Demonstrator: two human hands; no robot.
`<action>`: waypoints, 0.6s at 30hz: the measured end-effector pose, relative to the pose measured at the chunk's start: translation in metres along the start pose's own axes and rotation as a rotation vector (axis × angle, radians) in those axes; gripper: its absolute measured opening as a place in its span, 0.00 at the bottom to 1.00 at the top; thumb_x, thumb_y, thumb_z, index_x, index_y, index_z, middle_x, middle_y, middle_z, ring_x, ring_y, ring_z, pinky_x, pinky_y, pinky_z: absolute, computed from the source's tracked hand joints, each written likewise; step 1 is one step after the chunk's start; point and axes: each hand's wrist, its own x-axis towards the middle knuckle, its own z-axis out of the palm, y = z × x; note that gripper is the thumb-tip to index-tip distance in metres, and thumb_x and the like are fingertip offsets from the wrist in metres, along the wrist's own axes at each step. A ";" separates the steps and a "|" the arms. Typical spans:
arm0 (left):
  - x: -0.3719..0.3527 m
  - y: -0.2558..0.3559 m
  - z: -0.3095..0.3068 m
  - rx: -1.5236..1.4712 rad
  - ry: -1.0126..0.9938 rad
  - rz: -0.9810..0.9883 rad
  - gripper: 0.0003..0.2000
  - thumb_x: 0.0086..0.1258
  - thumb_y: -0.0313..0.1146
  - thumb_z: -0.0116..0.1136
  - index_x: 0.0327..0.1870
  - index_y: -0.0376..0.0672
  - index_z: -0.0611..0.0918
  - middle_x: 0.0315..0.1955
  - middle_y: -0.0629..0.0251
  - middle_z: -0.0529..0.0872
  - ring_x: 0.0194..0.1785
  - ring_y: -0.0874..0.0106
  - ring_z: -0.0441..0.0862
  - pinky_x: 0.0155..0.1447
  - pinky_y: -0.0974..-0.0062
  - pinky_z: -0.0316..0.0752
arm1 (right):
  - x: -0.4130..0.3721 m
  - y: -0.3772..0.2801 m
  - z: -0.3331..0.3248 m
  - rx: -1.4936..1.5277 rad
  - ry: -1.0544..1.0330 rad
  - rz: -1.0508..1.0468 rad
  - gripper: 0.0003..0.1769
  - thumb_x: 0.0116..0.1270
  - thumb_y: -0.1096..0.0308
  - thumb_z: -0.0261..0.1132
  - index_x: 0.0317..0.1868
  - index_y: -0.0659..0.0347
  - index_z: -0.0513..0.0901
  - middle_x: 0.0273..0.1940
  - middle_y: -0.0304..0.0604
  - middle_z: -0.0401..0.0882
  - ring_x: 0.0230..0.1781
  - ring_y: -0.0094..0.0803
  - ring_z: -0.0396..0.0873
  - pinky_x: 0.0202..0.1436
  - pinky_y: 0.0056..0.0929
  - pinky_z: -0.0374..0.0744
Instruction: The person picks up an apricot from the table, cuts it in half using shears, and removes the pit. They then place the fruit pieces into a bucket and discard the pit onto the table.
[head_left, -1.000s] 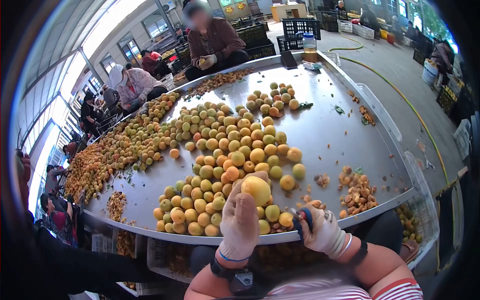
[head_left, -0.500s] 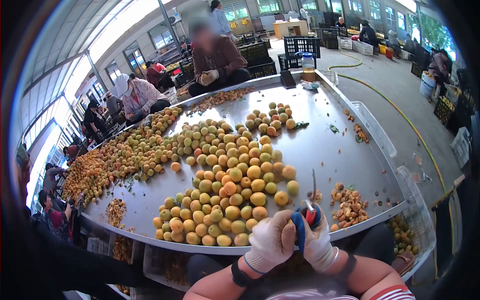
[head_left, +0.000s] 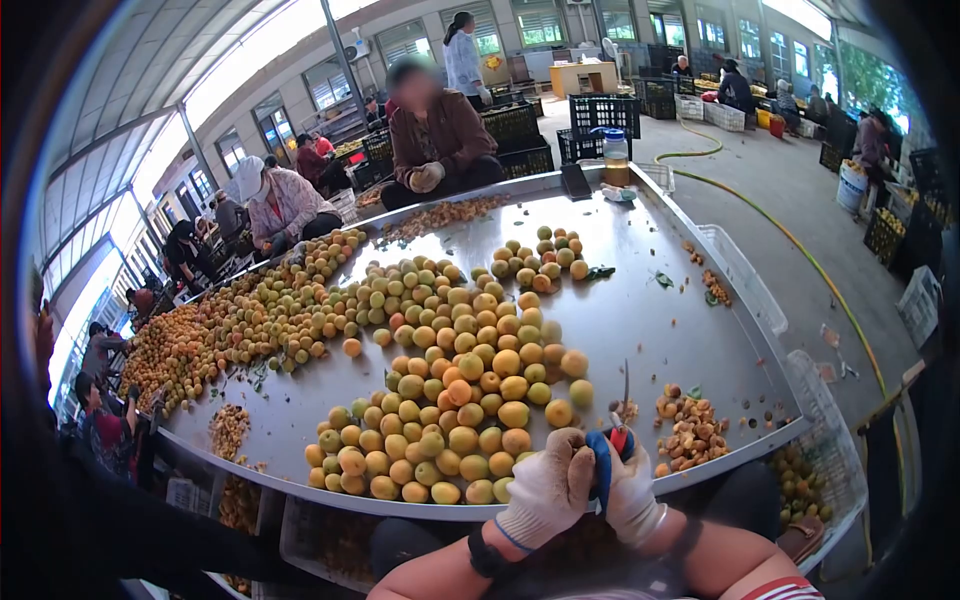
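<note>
My left hand (head_left: 548, 488) wears a stained white knit glove and is closed, its fingers pressed against my right hand. What it holds, if anything, is hidden. My right hand (head_left: 632, 497), gloved in white too, is wrapped round the red handle of a knife (head_left: 619, 437), whose thin blade points upward. A dark blue band of material (head_left: 601, 465) shows between the two hands. Both hands are at the near edge of a metal table (head_left: 680, 350). Just beyond and to the left lies a pile of yellow-green and orange apricots (head_left: 462, 398).
Apricot halves or pieces (head_left: 693, 432) are heaped right of the knife. Farther back stand a jar with a blue lid (head_left: 616, 158) and a dark phone-like object (head_left: 575, 182). A person (head_left: 440, 140) sits across the table. A plastic crate with fruit (head_left: 800, 490) is below right.
The view has shifted slightly. My hands stay together with the knife upright. Across the room, a standing person in light blue shows more fully.
</note>
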 end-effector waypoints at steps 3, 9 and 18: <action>0.000 -0.001 0.000 0.071 -0.017 0.040 0.12 0.79 0.40 0.49 0.46 0.40 0.77 0.24 0.48 0.82 0.29 0.44 0.83 0.33 0.54 0.78 | 0.000 0.000 0.000 0.050 0.004 0.147 0.05 0.73 0.71 0.66 0.43 0.63 0.80 0.31 0.33 0.81 0.31 0.17 0.77 0.34 0.19 0.77; -0.002 -0.004 0.009 0.010 -0.029 -0.025 0.10 0.80 0.39 0.48 0.46 0.42 0.77 0.24 0.46 0.82 0.31 0.42 0.82 0.34 0.51 0.76 | 0.005 0.022 -0.005 0.001 0.088 -0.064 0.05 0.72 0.72 0.67 0.39 0.63 0.79 0.29 0.33 0.80 0.29 0.16 0.75 0.32 0.21 0.76; -0.008 -0.034 0.018 -0.153 -0.085 -0.203 0.13 0.83 0.41 0.43 0.46 0.43 0.77 0.30 0.47 0.82 0.37 0.49 0.84 0.41 0.60 0.77 | 0.013 0.037 -0.013 -0.394 0.047 -0.286 0.05 0.66 0.73 0.67 0.37 0.64 0.78 0.26 0.43 0.77 0.25 0.28 0.76 0.33 0.28 0.77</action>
